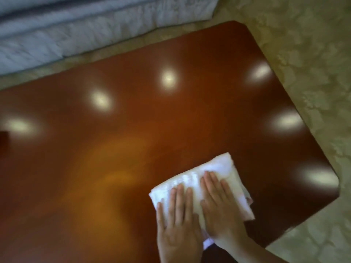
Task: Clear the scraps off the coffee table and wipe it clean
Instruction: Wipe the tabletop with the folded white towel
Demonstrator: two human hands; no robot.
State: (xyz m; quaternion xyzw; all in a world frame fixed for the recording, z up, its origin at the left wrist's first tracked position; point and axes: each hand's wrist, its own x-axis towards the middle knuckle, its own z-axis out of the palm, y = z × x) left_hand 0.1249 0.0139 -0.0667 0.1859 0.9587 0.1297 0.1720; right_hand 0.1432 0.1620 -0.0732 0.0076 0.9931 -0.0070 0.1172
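Pressed flat with fingers straight, left hand [178, 223] and right hand [218, 211] lie side by side on a folded white cloth [218, 166], likely to spread pressure for wiping. The cloth sits on the coffee table [133, 114] near its right front corner; no scraps show on the glossy top. Wide bare wood opens leftward, while a rug [313, 54] borders the close right edge.
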